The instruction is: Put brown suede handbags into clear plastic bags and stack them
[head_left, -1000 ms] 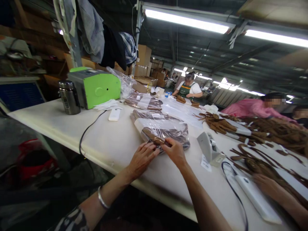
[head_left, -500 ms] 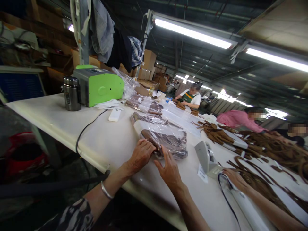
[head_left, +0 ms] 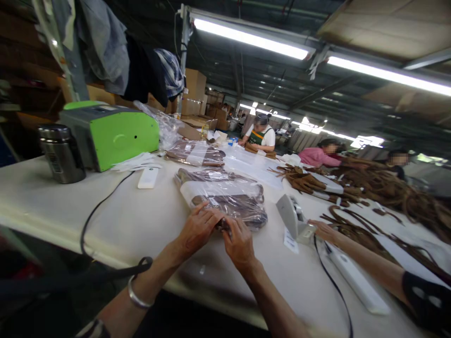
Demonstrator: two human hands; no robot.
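A clear plastic bag (head_left: 229, 190) of folded brown goods with a white band lies on the table before me. My left hand (head_left: 199, 228) rests over its near edge, thumb and fingertips gripping the film. Beside it, my right hand (head_left: 240, 241) pinches the same edge with curled fingers. The fingertips of both hands nearly meet, and what lies under them is partly hidden. Behind this bag is a second clear bag (head_left: 197, 153) of brown goods.
On the left stand a green and grey machine (head_left: 123, 136) and a steel flask (head_left: 61, 155). At right another person's hand (head_left: 326, 232) touches a grey-white device (head_left: 296, 218) with a cable. Brown strips (head_left: 380, 183) are piled beyond, near co-workers. A white card (head_left: 148, 178) lies on the table (head_left: 116, 230).
My right hand has closed from spread fingers onto the bag's near edge, coming close to my left. The camera view has turned to the right.
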